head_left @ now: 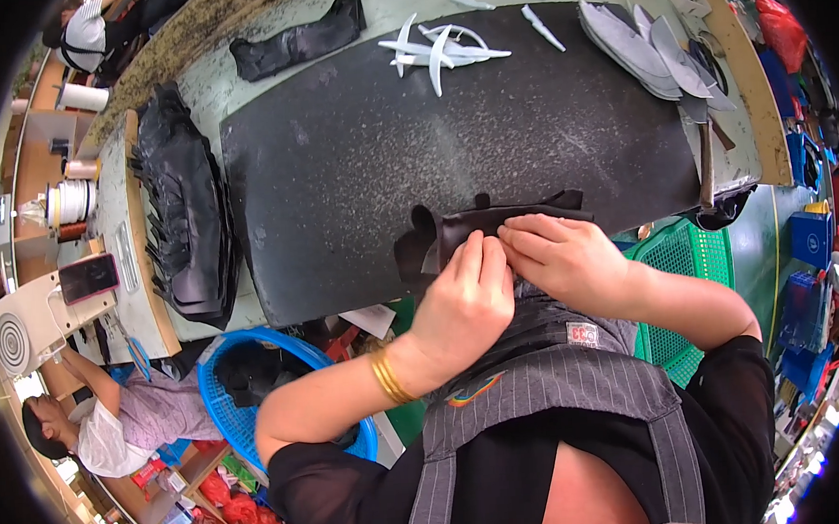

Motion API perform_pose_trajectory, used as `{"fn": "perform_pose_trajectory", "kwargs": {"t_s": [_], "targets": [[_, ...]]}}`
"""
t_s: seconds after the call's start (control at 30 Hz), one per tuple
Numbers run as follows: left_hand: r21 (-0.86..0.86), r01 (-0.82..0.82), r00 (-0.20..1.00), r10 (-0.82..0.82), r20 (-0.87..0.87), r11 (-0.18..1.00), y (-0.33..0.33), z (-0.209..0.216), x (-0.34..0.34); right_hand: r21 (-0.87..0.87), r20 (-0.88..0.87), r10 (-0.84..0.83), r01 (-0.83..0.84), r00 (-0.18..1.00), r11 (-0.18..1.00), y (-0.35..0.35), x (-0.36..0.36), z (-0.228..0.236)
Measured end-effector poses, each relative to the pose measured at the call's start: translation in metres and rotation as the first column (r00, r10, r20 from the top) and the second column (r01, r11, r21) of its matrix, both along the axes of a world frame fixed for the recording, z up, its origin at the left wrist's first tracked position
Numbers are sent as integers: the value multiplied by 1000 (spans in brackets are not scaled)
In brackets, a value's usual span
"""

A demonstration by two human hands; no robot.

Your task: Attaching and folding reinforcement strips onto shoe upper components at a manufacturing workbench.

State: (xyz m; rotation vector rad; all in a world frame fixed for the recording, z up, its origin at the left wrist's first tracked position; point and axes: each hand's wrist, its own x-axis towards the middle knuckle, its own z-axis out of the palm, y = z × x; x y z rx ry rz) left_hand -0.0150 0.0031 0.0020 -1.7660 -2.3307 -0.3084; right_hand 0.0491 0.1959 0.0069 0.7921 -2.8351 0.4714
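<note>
At the front edge of a black work mat [338, 152], both of my hands pinch a dark, leather-like piece [455, 224]. The piece lies partly folded, with its left end curling up. My left hand [469, 293] has its fingers pressed together on the piece's near edge. Close beside it, nearly touching, my right hand [571, 259] is closed on the same edge, fingertips bent down. The exact fold under the fingertips is hidden.
White curved strips [442, 54] lie at the mat's far side, grey-white blade-shaped pieces [631, 52] at far right. Stacked black pieces [184, 208] line the left. Below the table stand a blue basket [233, 419] and a green basket [680, 258]. A co-worker [115, 420] sits at left.
</note>
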Motion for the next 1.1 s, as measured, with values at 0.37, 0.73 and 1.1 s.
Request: {"fn": "perform_pose_trajectory", "kwargs": {"t_s": [0.37,0.73,1.1], "targets": [[167,-220,975,212,65,961,38,-22,24,-466,268,-619,661,738,587,23,9,-3],[110,-186,979,193,-59,976,41,-27,27,-578,381,-174,381,908,722,43,-8,1],[188,-168,985,173,-8,968,45,-33,25,-281,695,-445,783,565,555,35,-30,-11]]}}
